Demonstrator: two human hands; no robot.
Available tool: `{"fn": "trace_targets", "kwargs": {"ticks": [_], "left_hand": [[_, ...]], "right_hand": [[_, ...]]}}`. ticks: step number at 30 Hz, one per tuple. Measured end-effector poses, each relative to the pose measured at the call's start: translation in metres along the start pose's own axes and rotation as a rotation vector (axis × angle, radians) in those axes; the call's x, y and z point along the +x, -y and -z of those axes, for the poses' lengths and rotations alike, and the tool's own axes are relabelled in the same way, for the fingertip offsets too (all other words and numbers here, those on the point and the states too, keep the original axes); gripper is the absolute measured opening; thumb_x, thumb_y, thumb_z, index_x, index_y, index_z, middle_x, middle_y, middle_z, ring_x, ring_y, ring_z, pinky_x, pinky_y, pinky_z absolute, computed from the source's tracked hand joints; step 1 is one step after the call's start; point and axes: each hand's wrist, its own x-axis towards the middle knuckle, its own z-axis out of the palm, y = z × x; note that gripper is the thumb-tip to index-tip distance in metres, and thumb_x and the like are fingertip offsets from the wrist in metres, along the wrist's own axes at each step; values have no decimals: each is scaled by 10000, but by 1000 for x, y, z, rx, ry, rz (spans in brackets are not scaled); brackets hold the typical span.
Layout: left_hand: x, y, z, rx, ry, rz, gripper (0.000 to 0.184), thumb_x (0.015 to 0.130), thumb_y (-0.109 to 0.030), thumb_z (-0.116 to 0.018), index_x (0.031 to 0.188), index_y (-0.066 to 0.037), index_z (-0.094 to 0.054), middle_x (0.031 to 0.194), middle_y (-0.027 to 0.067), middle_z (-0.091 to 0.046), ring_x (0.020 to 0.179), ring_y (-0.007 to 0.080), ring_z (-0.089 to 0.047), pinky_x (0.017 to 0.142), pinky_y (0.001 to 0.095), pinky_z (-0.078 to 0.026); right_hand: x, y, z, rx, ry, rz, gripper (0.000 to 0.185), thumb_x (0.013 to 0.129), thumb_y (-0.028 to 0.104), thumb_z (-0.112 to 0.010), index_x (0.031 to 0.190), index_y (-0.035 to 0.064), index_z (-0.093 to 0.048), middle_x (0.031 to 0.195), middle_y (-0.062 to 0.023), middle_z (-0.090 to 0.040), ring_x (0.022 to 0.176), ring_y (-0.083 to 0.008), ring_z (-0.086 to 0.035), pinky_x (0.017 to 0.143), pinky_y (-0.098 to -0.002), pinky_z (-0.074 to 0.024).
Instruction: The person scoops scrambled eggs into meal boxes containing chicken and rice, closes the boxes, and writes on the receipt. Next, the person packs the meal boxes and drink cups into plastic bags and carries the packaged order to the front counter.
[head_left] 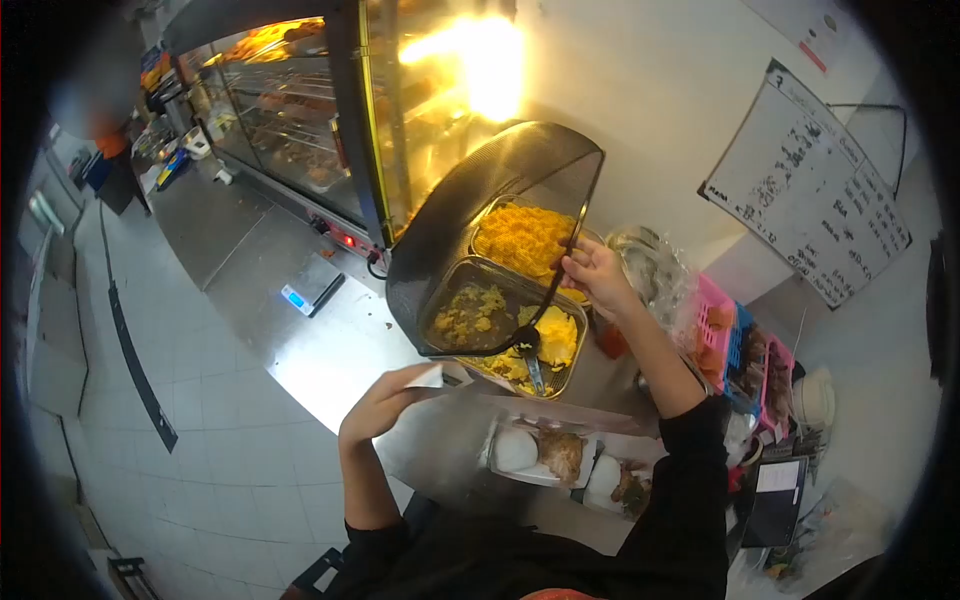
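Observation:
My right hand (597,276) pinches the rim of a dark mesh food cover (440,225), which is tilted up over two metal trays. Shredded orange-yellow food (525,237) fills the back tray. In the front tray (575,385) lie yellow pieces and a smoother yellow mound (556,335), with a black-and-silver serving utensil (531,362) resting among them. My left hand (385,402) is closed, beside the front tray's near edge. A small white piece (428,378), perhaps paper, sticks out from its fingers.
Takeaway boxes (497,470) with white rounded portions and browned food stand nearest my body. A lit display cabinet (270,110) is at back left, a small digital scale (312,296) on the counter. Pink and blue baskets (712,305) stand right, below a whiteboard (800,190). Another person is far left.

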Motion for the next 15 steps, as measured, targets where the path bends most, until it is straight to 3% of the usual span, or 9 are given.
{"fn": "trace_targets", "kwargs": {"ticks": [3, 4, 7, 8, 11, 15], "left_hand": [[9, 43, -7, 146, -39, 121, 359, 802, 12, -363, 1154, 11, -433, 1080, 127, -513, 991, 180, -481, 876, 281, -347], [13, 57, -8, -187, -102, 129, 352, 812, -37, -378, 1159, 16, -411, 1082, 154, -503, 993, 213, -481, 879, 306, -352], [23, 104, -15, -1199, -297, 138, 403, 841, -184, -424, 1173, 30, -347, 1089, 236, -471, 998, 313, -482, 887, 380, -365], [29, 115, -17, -1350, -395, 160, 421, 836, -250, -428, 1143, 29, -352, 1081, 270, -457, 978, 363, -481, 864, 422, -384], [38, 121, -31, -1202, -588, 146, 342, 840, -202, -418, 1104, 12, -379, 1047, 205, -481, 949, 326, -504, 826, 438, -416], [51, 99, -33, -1185, -624, 53, 354, 857, -219, -391, 1132, 3, -393, 1067, 171, -499, 983, 292, -494, 864, 408, -383]], "right_hand": [[8, -2, 2, 199, -17, -26, 256, 803, 103, -523, 1030, 21, -437, 797, -65, -562, 582, -74, -509, 529, -168, -432], [10, -4, 3, 254, -61, -42, 208, 812, 109, -492, 999, 36, -437, 741, -71, -566, 494, -72, -500, 450, -158, -412], [9, -16, 4, 431, -87, -55, 189, 813, 103, -465, 990, 41, -440, 710, -64, -563, 421, -69, -478, 385, -149, -380], [7, -20, 2, 428, -140, -48, 174, 808, 96, -462, 975, 47, -451, 711, -54, -560, 395, -61, -459, 354, -145, -358], [0, -39, 4, 416, -222, -18, 158, 806, 102, -469, 957, 55, -460, 716, -38, -561, 413, -59, -464, 358, -149, -359], [-8, -45, 35, 517, -293, -63, 202, 799, 103, -497, 999, 88, -474, 847, 16, -533, 616, -66, -503, 477, -202, -408]]}}
